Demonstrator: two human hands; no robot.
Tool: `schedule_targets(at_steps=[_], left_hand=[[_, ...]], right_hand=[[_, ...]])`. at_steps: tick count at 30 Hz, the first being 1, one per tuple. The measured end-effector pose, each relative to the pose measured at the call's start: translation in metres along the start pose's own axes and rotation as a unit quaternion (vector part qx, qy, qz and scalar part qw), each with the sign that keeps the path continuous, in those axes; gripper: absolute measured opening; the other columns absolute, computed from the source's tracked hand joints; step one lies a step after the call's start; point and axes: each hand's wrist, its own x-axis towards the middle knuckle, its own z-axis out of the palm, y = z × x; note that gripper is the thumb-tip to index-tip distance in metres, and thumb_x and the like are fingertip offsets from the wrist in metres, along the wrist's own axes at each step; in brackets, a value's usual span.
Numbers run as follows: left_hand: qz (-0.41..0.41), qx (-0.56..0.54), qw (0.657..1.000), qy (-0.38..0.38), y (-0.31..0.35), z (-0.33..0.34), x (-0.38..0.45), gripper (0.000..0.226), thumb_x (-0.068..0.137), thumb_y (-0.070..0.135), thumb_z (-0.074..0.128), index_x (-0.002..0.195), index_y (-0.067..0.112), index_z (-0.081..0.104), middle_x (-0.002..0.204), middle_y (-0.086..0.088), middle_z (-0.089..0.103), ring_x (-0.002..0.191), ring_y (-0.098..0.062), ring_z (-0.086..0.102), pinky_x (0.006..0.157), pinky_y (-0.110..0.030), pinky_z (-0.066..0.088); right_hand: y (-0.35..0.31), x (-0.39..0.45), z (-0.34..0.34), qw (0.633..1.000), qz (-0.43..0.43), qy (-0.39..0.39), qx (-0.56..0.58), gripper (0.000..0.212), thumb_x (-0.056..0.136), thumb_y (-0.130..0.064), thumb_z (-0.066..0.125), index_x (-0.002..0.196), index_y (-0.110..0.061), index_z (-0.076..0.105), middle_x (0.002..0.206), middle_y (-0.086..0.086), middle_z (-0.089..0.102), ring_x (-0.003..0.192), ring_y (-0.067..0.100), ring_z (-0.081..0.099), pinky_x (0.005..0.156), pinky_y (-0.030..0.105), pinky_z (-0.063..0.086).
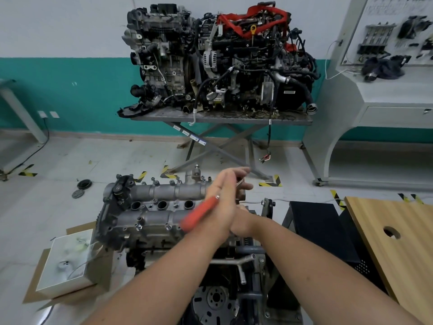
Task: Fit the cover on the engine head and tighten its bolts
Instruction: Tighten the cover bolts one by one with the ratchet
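A person's view looked down at a grey cast-metal cover (161, 195) seated along the top of an engine head on a stand, at centre left and in the middle distance, with three round plug wells between its two ribbed humps and small bolts (138, 227) standing along its near and far edges. To its right, both forearms reached in from the near edge. The left hand (219, 202) and right hand (239, 219) met palm to palm, fingers mostly straight, pressing a red-handled screwdriver-type tool (199, 215) between them; its metal shaft (239, 182) pointed away beyond the fingertips. Whether its tip was engaged on a bolt could not be told, being blurred and hidden. Rolling the handle between flat palms probably suited quick running-down; keeping the shaft square to the bolt would avoid slipping.
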Motion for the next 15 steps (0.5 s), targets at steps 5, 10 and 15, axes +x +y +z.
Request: schedule_targets(at_steps=[5, 10, 15], left_hand=[[-0.193, -0.117, 0.973, 0.055, 0.012, -0.001, 0.022, 0.025, 0.102, 0.036, 0.052, 0.091, 0.015, 0.061, 0.07, -0.007, 0.072, 0.048, -0.016, 0.056, 0.051, -0.024, 0.045], [-0.233, 0.157, 0.956, -0.088, 0.044, -0.014, 0.041, 0.023, 0.101, 0.018, 0.048, 0.086, 0.003, 0.058, 0.063, -0.007, 0.069, 0.056, -0.021, 0.067, 0.063, -0.035, 0.057], [-0.087, 0.572, 0.793, -0.191, 0.069, -0.007, 0.055, 0.019, 0.099, 0.02, 0.044, 0.087, 0.013, 0.056, 0.081, -0.005, 0.071, 0.054, -0.014, 0.055, 0.05, -0.029, 0.04]], right_hand=[[0.006, 0.001, 0.001, 0.998, 0.028, 0.015, 0.046, 0.032, 0.098, -0.024, 0.037, 0.075, -0.035, 0.056, 0.084, -0.014, 0.049, 0.091, 0.015, 0.039, 0.092, 0.034, 0.031], [0.014, 0.003, 0.004, 0.997, 0.06, -0.027, 0.032, 0.052, 0.102, -0.052, 0.031, 0.153, -0.042, 0.029, 0.164, -0.01, 0.014, 0.15, 0.021, -0.002, 0.121, 0.05, 0.005], [0.014, 0.001, 0.002, 0.997, 0.058, -0.041, 0.015, 0.055, 0.102, -0.055, 0.029, 0.154, -0.043, 0.021, 0.164, -0.02, 0.006, 0.15, 0.019, -0.007, 0.12, 0.046, 0.002]])
